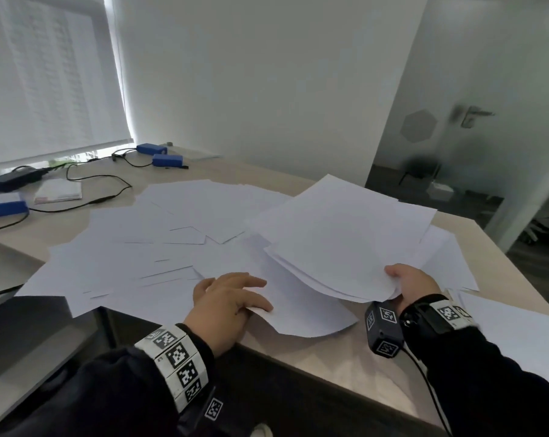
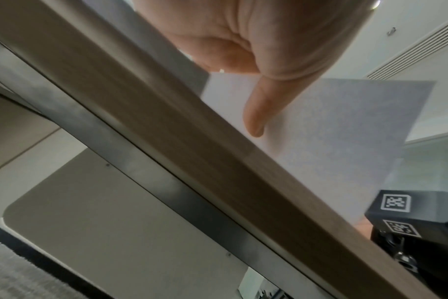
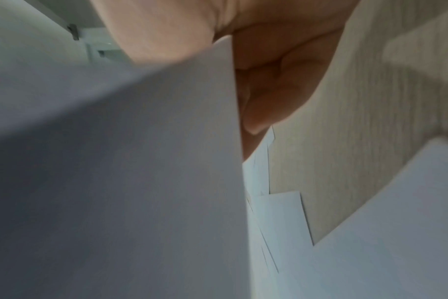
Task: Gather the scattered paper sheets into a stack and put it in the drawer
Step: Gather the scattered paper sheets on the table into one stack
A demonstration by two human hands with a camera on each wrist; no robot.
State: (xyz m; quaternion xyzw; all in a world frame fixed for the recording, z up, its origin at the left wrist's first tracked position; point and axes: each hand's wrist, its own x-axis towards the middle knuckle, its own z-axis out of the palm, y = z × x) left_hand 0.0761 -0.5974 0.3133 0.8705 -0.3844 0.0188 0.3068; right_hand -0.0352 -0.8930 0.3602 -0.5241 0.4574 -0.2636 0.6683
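Gripping a fanned white stack [image 1: 345, 244], right hand [image 1: 413, 283]; left hand [image 1: 226, 305] pinches one curling sheet [image 1: 301, 313].

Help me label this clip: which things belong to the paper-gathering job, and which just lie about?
Job: gathered white paper bundle in right hand; white sheet at desk edge under left hand; scattered white sheets.
Lying about: blue boxes; black cables; small white booklet.
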